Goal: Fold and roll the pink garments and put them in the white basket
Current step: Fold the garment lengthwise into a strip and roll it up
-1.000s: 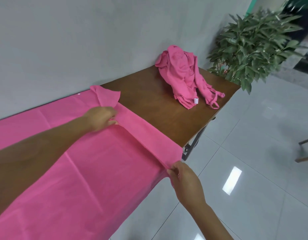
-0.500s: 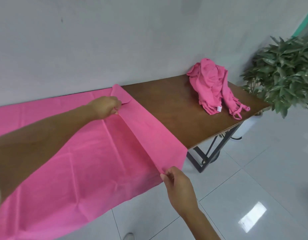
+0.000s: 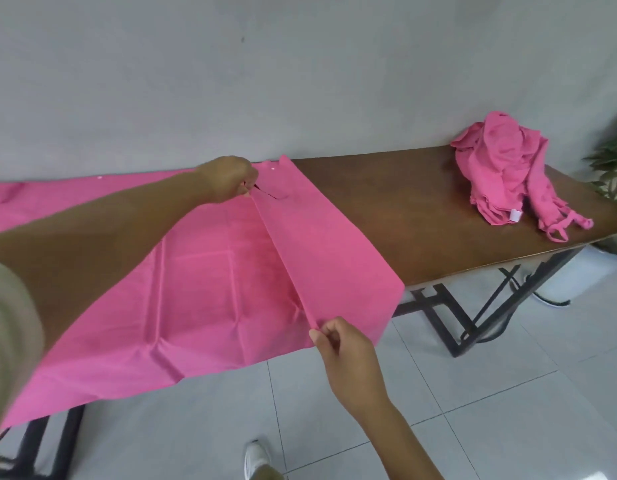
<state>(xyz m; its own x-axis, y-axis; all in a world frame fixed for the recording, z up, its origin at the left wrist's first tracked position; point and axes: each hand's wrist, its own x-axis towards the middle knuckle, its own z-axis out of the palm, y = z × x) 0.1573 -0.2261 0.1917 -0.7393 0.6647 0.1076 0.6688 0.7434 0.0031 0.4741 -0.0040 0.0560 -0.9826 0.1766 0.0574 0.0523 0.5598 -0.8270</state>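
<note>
Now the left hand point(image 3: 227, 180) is pinching the far end of a raised fold in the large pink garment point(image 3: 203, 278), close to the grey wall point(image 3: 300, 81), with its fingers curled round the cloth. The right hand point(image 3: 347, 344) is pinching the near end of the same fold, thumb and forefinger closed on the ridge where the cloth is hanging past the front edge of the table. Between the two hands the fold is running as a straight crease, and a flap is lying flat to its right on the brown wooden table point(image 3: 404, 209). The rest of the garment is spreading leftward over the tabletop and draping over the near edge. Well apart from it, at the table's right end, a crumpled pile of pink garments point(image 3: 501, 168) is lying with a white label point(image 3: 515, 215) showing and thin straps trailing toward the edge. A leafy plant point(image 3: 612, 171) is standing just beyond that end. A white shoe point(image 3: 257, 457) is showing on the tiled floor point(image 3: 508, 393).
</note>
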